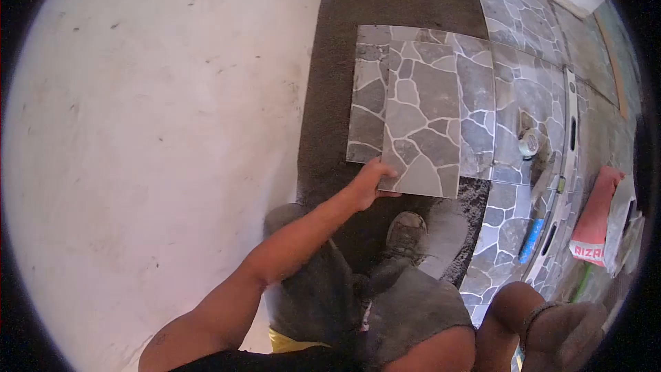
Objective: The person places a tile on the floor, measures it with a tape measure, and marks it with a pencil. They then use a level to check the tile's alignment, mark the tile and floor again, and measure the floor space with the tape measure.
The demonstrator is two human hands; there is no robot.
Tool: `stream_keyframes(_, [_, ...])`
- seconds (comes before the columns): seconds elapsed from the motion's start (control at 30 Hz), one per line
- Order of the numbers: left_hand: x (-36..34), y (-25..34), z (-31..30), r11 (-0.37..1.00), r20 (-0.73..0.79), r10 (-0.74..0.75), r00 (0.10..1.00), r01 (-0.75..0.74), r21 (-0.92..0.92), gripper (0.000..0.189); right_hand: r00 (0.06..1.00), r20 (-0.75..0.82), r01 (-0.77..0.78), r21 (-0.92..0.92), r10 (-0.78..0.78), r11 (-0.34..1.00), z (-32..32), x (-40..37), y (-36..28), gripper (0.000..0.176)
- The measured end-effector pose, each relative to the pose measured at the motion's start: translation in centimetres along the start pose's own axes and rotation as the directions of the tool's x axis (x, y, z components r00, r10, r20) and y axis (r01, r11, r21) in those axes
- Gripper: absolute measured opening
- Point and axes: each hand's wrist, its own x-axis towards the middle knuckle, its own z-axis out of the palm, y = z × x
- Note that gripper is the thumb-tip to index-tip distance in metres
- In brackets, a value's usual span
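My left hand (375,182) grips the near left corner of a loose stone-patterned tile (421,117), thumb on its face and fingers partly hidden underneath. That tile overlaps another patterned tile (367,107), whose left and far edges show past it. Dark mortar (323,103) borders them on the left and far side. Just below my left hand is a shoe (406,231) on the dark, smeared floor. My right hand cannot be seen.
Patterned tiles (527,89) cover the right side, carrying a level (570,117), a roll of tape (529,145) and a blue-handled tool (531,240). Farther right lies a red and white bag (595,224). A pale surface (158,138) fills the left. Bare limbs (516,306) show at bottom right.
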Motion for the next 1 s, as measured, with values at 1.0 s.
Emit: stream_keyframes(1.0, [1.6, -1.0, -0.9, 0.997, -0.167, -0.053, 0.985, 0.061, 0.042, 0.041, 0.652, -0.504, -0.701, -0.118, 0.566, 0.703, -6.7, -5.7, 14.3, 0.027])
